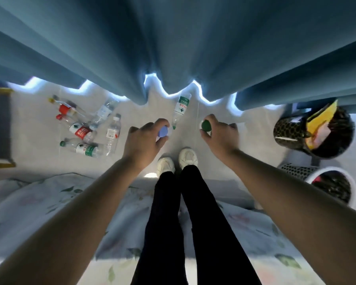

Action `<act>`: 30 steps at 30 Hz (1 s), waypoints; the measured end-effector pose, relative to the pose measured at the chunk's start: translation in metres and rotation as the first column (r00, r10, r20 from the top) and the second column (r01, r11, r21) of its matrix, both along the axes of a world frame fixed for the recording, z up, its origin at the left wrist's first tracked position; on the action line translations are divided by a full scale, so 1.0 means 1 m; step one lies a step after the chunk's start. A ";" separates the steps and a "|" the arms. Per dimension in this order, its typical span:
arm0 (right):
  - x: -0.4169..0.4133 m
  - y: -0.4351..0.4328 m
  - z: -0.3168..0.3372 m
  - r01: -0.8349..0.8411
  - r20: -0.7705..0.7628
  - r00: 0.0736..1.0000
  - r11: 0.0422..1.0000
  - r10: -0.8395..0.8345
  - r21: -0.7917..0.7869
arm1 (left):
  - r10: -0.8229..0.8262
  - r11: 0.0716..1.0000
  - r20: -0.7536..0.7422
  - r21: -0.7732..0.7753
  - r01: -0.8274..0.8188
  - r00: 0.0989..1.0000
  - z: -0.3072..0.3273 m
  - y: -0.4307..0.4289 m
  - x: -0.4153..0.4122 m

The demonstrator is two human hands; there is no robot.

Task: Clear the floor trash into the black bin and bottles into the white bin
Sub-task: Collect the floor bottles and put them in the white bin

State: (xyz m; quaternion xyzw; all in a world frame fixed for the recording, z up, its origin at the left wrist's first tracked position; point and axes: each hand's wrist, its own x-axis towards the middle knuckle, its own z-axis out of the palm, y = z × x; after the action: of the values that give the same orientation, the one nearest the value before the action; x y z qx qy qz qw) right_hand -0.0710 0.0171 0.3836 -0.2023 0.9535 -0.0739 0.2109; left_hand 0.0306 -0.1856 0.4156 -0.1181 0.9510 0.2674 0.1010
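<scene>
The left hand (142, 140) curls its fingers and thumb round the neck of a blue-capped bottle (163, 131), and the right hand (220, 136) pinches a green-capped bottle (206, 125) the same way. Only the caps show, seen end-on; the bodies are hidden under the hands, so the bottles probably hang upright by the neck, a hold that lets one be carried in each hand.

Both hands hover just ahead of the shoes (177, 161), one to each side. Ahead of the shoes and between the two hands, a lone bottle (180, 109) with a green label lies on the floor, its base at the hem of the curtain (173, 48) and its cap towards the shoes. A heap of bottles (86, 130) lies well to the left of the shoes.

The black bin (280, 130), with yellow trash in it, stands well to the right of the shoes; the white bin (351, 182), dark-lined, sits to the right and slightly behind them, so the right-hand bottle looks the nearer to its drop. Behind the shoes is the edge of a bed (49, 202)
</scene>
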 end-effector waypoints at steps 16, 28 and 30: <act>0.065 0.144 0.299 0.575 -0.006 0.775 0.709 -0.632 -0.409 | 0.053 0.972 -0.218 0.235 0.000 0.975 0.264 0.117 0.001; 0.068 0.377 0.297 0.760 0.030 0.534 0.464 -0.845 -0.456 | -0.178 0.908 -0.208 0.341 0.242 0.962 0.273 0.342 -0.048; 0.074 0.411 0.294 0.790 0.049 0.485 0.414 -0.873 -0.453 | -0.249 0.887 -0.225 0.337 0.315 0.942 0.274 0.378 -0.052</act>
State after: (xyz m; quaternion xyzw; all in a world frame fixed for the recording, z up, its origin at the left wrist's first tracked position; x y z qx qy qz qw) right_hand 0.0030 0.4281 0.6777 0.2537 0.9018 -0.3499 0.0030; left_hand -0.0218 0.1922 0.6894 0.0668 0.8960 0.4325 0.0748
